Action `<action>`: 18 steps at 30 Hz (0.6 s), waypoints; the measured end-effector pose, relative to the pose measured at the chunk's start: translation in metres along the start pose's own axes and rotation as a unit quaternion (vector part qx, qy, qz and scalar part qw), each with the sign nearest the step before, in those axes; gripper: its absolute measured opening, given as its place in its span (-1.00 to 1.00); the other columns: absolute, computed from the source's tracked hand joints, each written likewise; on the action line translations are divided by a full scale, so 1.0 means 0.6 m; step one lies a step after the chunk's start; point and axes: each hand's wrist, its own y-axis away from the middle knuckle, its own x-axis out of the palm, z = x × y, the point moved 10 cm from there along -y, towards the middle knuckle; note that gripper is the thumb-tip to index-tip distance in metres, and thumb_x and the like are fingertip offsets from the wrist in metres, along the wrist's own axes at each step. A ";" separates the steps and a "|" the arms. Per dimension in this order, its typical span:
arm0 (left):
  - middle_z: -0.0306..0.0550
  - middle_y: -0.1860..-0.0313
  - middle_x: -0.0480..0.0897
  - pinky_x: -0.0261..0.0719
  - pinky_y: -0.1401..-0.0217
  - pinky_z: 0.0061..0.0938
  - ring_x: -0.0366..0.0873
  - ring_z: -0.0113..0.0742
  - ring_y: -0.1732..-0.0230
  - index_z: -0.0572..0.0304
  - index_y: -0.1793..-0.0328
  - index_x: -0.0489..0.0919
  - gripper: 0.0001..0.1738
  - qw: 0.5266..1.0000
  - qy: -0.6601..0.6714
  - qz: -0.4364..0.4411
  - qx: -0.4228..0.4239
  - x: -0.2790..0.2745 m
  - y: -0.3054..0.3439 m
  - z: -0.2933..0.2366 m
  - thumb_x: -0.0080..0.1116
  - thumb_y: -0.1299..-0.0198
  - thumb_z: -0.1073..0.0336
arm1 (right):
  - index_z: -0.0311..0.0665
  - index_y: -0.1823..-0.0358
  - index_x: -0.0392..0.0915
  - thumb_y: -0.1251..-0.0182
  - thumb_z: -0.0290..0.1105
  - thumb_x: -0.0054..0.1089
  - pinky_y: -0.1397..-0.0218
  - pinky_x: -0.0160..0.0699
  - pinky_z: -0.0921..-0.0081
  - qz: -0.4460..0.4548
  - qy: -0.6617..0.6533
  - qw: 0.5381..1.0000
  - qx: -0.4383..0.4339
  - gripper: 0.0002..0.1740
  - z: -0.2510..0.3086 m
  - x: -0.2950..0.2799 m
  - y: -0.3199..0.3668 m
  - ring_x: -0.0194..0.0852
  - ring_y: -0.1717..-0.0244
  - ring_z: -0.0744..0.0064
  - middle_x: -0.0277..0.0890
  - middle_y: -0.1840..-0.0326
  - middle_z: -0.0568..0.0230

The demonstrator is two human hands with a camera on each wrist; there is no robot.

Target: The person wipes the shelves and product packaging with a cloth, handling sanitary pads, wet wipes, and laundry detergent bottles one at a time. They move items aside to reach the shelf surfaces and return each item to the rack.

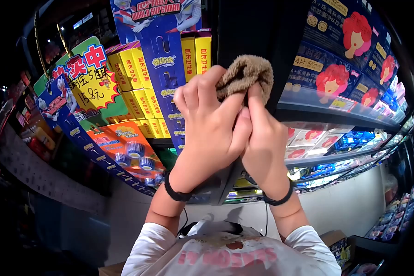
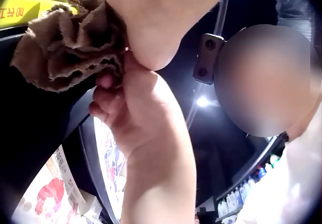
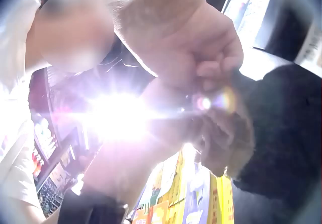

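Note:
A brown, fuzzy cloth [image 1: 247, 73] is bunched up at the top of both hands, in front of a dark shelf upright. My left hand [image 1: 209, 126] grips its left side with curled fingers. From the right, my right hand [image 1: 264, 140] holds the lower edge, its index finger reaching up onto the cloth. The two hands touch each other near the thumbs. In the left wrist view, the crumpled folds of the cloth [image 2: 65, 48] hang beside the right hand's curled fingers [image 2: 106, 100]. Strong glare covers much of the right wrist view.
At the left stands a blue display rack [image 1: 158, 69] with yellow boxes [image 1: 138, 69] and a handwritten price sign [image 1: 89, 87]. Dark blue packages [image 1: 329, 69] fill the right shelf, whose clear front rail [image 1: 345, 112] juts out near the right hand. Pale floor [image 1: 345, 207] lies below.

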 end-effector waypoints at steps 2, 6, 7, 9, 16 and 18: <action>0.10 -0.08 0.35 0.04 -0.12 -0.09 0.24 0.02 -0.09 0.24 0.33 0.55 -0.78 0.998 0.037 0.047 -0.023 0.015 0.040 0.010 0.09 0.12 0.30 | -0.54 -0.23 0.23 -0.16 -0.42 0.03 0.59 0.47 0.35 0.038 0.047 0.998 0.028 -0.41 -0.008 0.030 0.055 0.53 0.59 0.08 0.52 0.43 -0.06; 0.11 -0.02 0.40 0.10 -0.09 -0.12 0.32 0.02 -0.02 0.25 0.33 0.56 -0.78 0.990 0.030 0.121 -0.069 0.053 0.168 0.017 0.13 0.17 0.35 | -0.49 -0.22 0.23 -0.13 -0.42 0.07 0.56 0.49 0.31 0.125 0.020 0.989 0.074 -0.40 -0.049 0.096 0.187 0.53 0.58 0.05 0.53 0.40 -0.07; 0.10 0.02 0.42 0.12 -0.07 -0.14 0.33 0.01 0.00 0.26 0.32 0.56 -0.78 0.989 0.028 0.116 -0.092 0.057 0.197 0.017 0.13 0.18 0.36 | -0.45 -0.23 0.23 -0.13 -0.42 0.08 0.55 0.50 0.28 0.139 -0.010 0.987 0.075 -0.41 -0.052 0.102 0.212 0.53 0.57 0.02 0.53 0.40 -0.06; 0.05 0.24 0.44 0.22 0.04 -0.19 0.37 -0.01 0.17 0.26 0.30 0.58 -0.79 0.982 0.042 0.106 -0.149 0.060 0.248 0.032 0.11 0.14 0.42 | -0.18 -0.27 0.26 -0.17 -0.35 0.10 0.42 0.53 0.22 0.196 -0.079 0.968 0.136 -0.42 -0.066 0.113 0.245 0.51 0.45 -0.07 0.53 0.26 0.00; 0.04 0.26 0.47 0.48 0.25 -0.41 0.48 -0.10 0.26 0.32 0.13 0.61 -0.68 0.949 0.179 0.115 -0.232 0.085 0.317 0.044 0.09 0.09 0.59 | -0.13 -0.11 0.47 -0.14 -0.55 0.08 0.41 0.44 0.25 0.195 -0.133 0.949 0.210 -0.55 -0.112 0.089 0.317 0.43 0.46 0.06 0.32 0.37 0.09; 0.06 0.23 0.46 0.50 0.21 -0.43 0.49 -0.09 0.25 0.29 0.06 0.59 -0.62 0.949 0.162 0.170 -0.210 0.107 0.336 0.029 0.11 0.10 0.59 | -0.15 -0.07 0.50 -0.09 -0.60 0.07 0.32 0.45 0.25 0.187 -0.103 0.953 0.216 -0.54 -0.128 0.086 0.335 0.43 0.34 0.04 0.31 0.29 0.07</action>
